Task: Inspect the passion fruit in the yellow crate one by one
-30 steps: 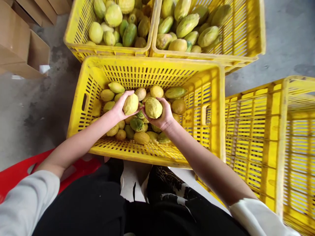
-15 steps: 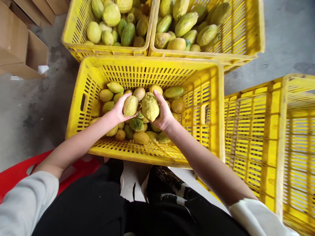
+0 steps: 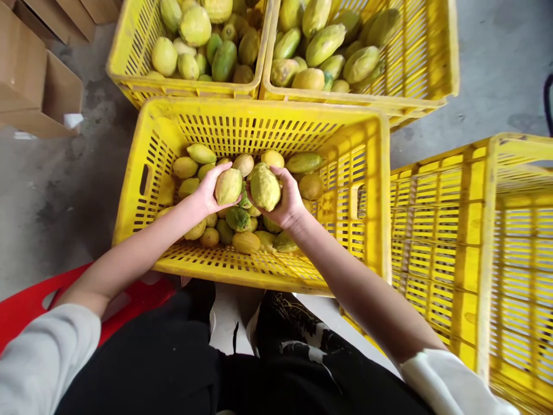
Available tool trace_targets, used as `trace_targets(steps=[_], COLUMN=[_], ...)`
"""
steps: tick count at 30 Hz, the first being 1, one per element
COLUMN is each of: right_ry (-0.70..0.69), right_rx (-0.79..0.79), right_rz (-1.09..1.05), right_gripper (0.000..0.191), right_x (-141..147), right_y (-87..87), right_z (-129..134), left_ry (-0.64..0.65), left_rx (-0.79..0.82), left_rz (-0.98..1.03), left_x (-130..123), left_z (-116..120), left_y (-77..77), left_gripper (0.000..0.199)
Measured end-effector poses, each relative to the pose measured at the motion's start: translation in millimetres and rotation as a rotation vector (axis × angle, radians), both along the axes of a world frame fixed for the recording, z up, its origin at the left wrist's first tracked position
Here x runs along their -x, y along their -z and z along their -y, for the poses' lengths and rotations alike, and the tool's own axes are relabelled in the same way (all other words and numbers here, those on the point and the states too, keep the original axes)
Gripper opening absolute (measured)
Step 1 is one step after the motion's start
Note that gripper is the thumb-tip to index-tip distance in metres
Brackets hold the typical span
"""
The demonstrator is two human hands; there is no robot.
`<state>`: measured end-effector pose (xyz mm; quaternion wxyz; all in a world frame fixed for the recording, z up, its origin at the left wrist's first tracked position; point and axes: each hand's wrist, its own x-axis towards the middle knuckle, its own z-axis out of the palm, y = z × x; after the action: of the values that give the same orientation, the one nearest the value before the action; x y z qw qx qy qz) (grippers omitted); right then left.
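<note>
Over the middle yellow plastic crate (image 3: 345, 111), each of my hands holds one fruit. My left hand (image 3: 209, 191) is closed round a smooth, yellow-green citron (image 3: 228, 186), thumb on top and fingers beneath. In my right hand (image 3: 290, 202) is a slightly larger, bumpy citron (image 3: 265, 187), gripped with the thumb along its upper right side. The two fruits are close together, with a narrow gap between them. Below lie several more yellow and green citrons (image 3: 246, 242) on the crate's slatted bottom, partly hidden by my hands and forearms.
Two yellow crates of fruit adjoin the far side: a left one (image 3: 181, 86) and a right one (image 3: 358, 99). Another yellow crate (image 3: 464, 259) lies to the right. Cardboard boxes (image 3: 21, 69) stand at upper left. A red plastic stool-like piece (image 3: 142, 300) is by my left leg.
The citron in my right hand has turned a little, showing a smoother side. My left hand keeps its hold almost unchanged. The whole view has shifted slightly.
</note>
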<state>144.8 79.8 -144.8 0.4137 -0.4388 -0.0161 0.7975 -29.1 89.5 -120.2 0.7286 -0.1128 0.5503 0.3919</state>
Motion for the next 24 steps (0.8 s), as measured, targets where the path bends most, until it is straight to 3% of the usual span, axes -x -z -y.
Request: trace_targets(steps=[4, 8, 13, 16, 19, 24], right_ry=[0.001, -0.016, -0.031, -0.063, -0.096, -0.1], right_rx=[0.002, 0.024, 0.008, -0.041, -0.073, -0.017], right_rz=[0.027, 0.07, 0.078, 0.066, 0.086, 0.186], right_gripper=[0.025, 0.026, 0.027, 0.029, 0.041, 0.042], right_x=[-2, -1, 1, 2, 0, -10], right_y=[4.1, 3.2, 2.2, 3.7, 9.3, 21.3], right_z=[0, 0, 1, 2, 2, -2], left_ry=[-0.058, -0.029, -0.013, 0.021, 0.053, 0.028], left_rx=[0.004, 0.04, 0.057, 0.034, 0.0, 0.026], left_rz=[0.046, 0.036, -0.001, -0.036, -0.048, -0.06], left_x=[0, 0, 4, 4, 6, 12], left_z=[0, -1, -2, -2, -2, -4], left_y=[1.7, 4.1, 8.3, 10.0, 13.3, 21.9], left_gripper=[0.028, 0.036, 0.024, 0.029, 0.031, 0.021])
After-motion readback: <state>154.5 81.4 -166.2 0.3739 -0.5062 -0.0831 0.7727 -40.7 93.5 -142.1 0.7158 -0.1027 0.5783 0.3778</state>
